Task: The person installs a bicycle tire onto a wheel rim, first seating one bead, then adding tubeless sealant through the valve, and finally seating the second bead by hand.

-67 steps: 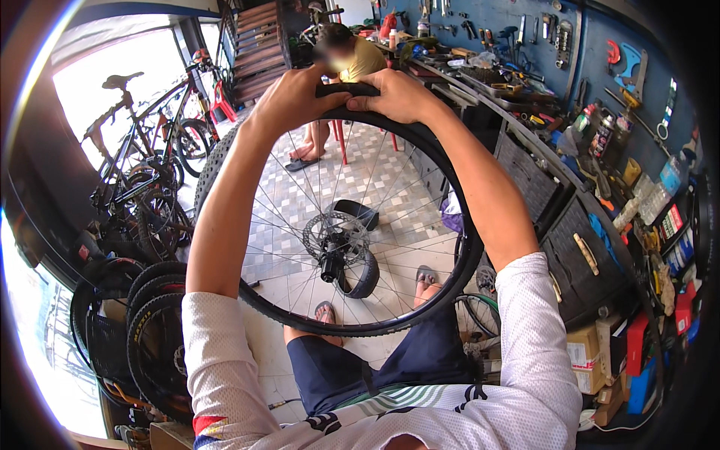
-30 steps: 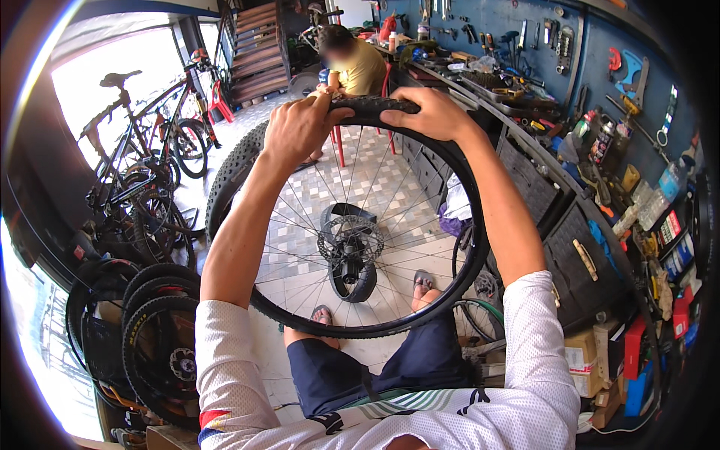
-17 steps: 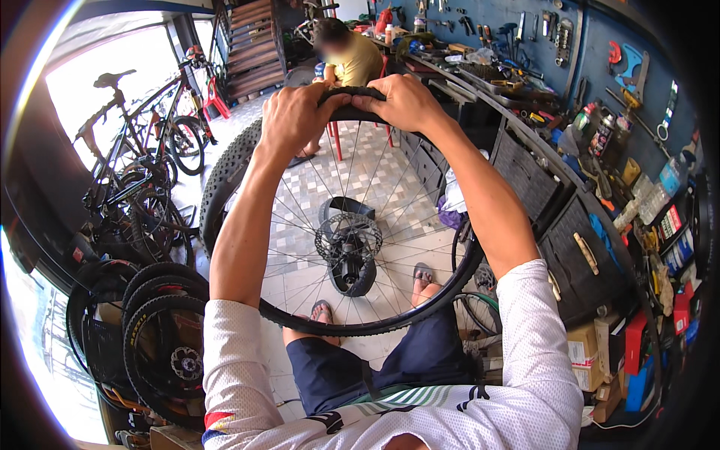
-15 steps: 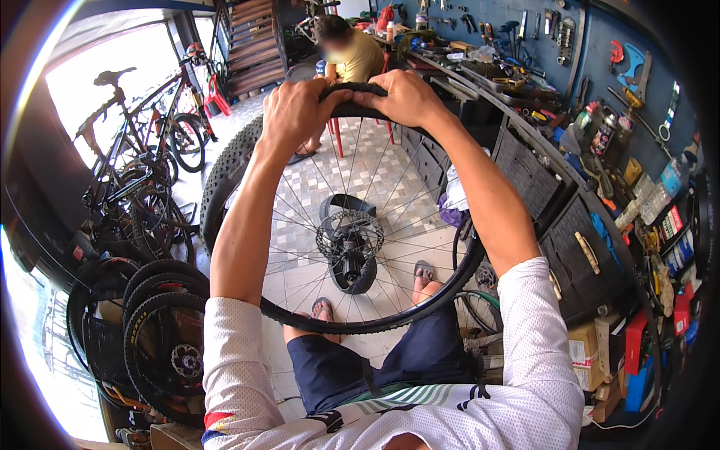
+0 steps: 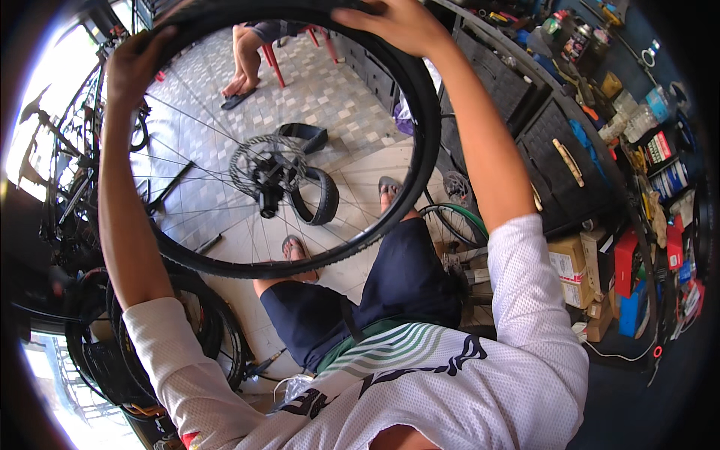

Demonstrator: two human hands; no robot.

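A bicycle wheel [image 5: 428, 120] with a knobby black tyre is raised in front of me, its brake disc and hub [image 5: 270, 171] near the middle of the spokes. My left hand [image 5: 137, 66] is closed round the tyre at the upper left, slightly blurred. At the top of the wheel my right hand [image 5: 396, 27] grips the tyre, thumb pointing left; some of its fingers are hidden by the wheel and the picture's edge. Through the spokes a curled black rubber strip [image 5: 324, 201] shows on the floor beyond the hub.
Several wheels [image 5: 217, 322] lean together at my lower left, below parked bikes [image 5: 64, 161]. A dark drawer cabinet [image 5: 574, 184] and a cluttered bench stand on the right, with cardboard boxes [image 5: 568, 266] below. Ahead, a person's legs [image 5: 247, 60] show beside a red stool [image 5: 274, 64].
The wheel has tilted and shifted left and upward in view. My hands, close together on the tyre before, are now far apart, the left one having moved left along it.
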